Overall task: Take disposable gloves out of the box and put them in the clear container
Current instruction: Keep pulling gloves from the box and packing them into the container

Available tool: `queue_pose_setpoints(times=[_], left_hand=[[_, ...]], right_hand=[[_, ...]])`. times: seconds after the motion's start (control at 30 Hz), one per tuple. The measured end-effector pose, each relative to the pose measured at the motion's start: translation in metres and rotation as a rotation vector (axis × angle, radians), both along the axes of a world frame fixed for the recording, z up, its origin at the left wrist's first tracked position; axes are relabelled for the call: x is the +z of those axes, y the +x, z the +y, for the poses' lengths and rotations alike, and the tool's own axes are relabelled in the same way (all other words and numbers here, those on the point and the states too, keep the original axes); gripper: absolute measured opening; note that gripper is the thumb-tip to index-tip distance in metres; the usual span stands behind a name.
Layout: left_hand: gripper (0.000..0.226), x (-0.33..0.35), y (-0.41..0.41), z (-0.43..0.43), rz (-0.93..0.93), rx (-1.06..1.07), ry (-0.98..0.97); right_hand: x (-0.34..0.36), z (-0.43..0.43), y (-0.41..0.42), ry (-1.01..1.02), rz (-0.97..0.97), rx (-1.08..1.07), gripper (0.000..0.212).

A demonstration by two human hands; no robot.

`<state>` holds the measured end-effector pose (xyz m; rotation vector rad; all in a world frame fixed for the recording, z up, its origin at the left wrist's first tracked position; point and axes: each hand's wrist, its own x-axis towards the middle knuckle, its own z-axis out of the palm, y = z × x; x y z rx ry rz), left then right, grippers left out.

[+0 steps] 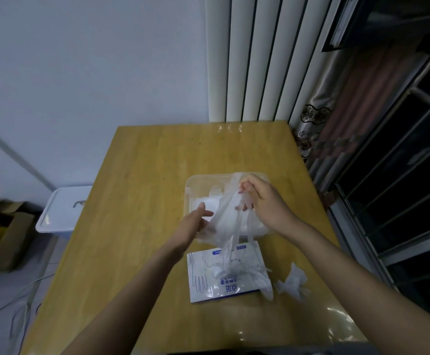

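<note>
Thin clear plastic film: a bunch of gloves (224,216) stretched across the middle of the frame, over the near edge of the clear container (196,183) and trailing down toward the box (203,278) just below it. Pinched at the top by the right hand (265,201), with fingers curled on the film above the container. Met at lower left by the left hand (193,224), thumb up and fingers partly behind the film; cannot tell whether gripping or only touching. Hands near each other, apart, joined only by the film.

Inside the container, a pale pile (208,201). At the box opening, a tuft (234,270) spilling out. Right of the box, one crumpled glove (293,280) loose on the wooden surface (145,188).

Probably next to weightless, limp and slippery. Likely to cling layer to layer and drag neighbours out of the box in a string. Best taken by a pinch on a gathered fold, not a single sheet. Better eased than yanked, since so thin a film may tear. May need pressing down once inside, as likely to puff back up.
</note>
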<state>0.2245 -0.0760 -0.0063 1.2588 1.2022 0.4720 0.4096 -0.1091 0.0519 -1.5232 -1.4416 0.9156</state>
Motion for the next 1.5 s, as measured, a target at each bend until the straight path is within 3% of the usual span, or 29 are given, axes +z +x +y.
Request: queue_pose_setpoints(times=[0.17, 0.27, 0.37, 0.5, 0.63, 0.77, 0.87, 0.93, 1.1, 1.3, 1.4, 1.5], left_hand=[[0.033, 0.016, -0.003, 0.015, -0.143, -0.056, -0.065], [0.024, 0.023, -0.008, 0.023, -0.222, -0.004, 0.007], [0.026, 0.026, -0.014, 0.037, -0.178, 0.149, 0.146], [0.03, 0.026, -0.023, 0.053, -0.124, 0.155, 0.201], [0.03, 0.02, -0.029, 0.057, -0.116, 0.119, 0.148], [0.039, 0.009, -0.04, 0.058, -0.134, 0.111, -0.077], [0.025, 0.004, -0.043, 0.052, -0.031, -0.044, -0.094], [0.012, 0.005, -0.038, 0.05, -0.078, 0.041, -0.074], [0.014, 0.015, -0.013, 0.061, -0.235, 0.365, 0.078], [0.016, 0.018, 0.014, 0.073, -0.001, 0.307, 0.461], [0.013, 0.004, 0.013, 0.087, 0.301, 0.103, 0.644], [0.016, -0.011, 0.013, 0.094, 0.664, -0.128, 0.774]], right_hand=[[0.007, 0.012, -0.002, -0.069, 0.146, -0.032, 0.032], [0.0, 0.021, -0.002, -0.104, 0.126, -0.1, 0.032], [-0.008, 0.026, -0.003, -0.153, 0.055, -0.172, 0.035], [-0.011, 0.023, -0.019, -0.3, 0.193, -0.069, 0.058], [-0.033, 0.025, -0.034, -0.275, 0.054, -0.149, 0.042], [-0.043, 0.029, -0.046, -0.188, 0.084, -0.328, 0.026], [-0.047, 0.03, -0.042, -0.176, 0.093, -0.401, 0.02], [-0.05, 0.029, -0.037, -0.191, 0.1, -0.442, 0.019], [-0.06, 0.024, -0.025, -0.203, 0.004, -0.496, 0.023], [-0.056, 0.031, -0.014, -0.083, -0.017, -0.59, 0.03], [-0.064, 0.039, 0.001, -0.13, -0.123, -0.548, 0.019], [-0.079, 0.048, 0.016, -0.297, -0.304, -0.409, 0.022]])
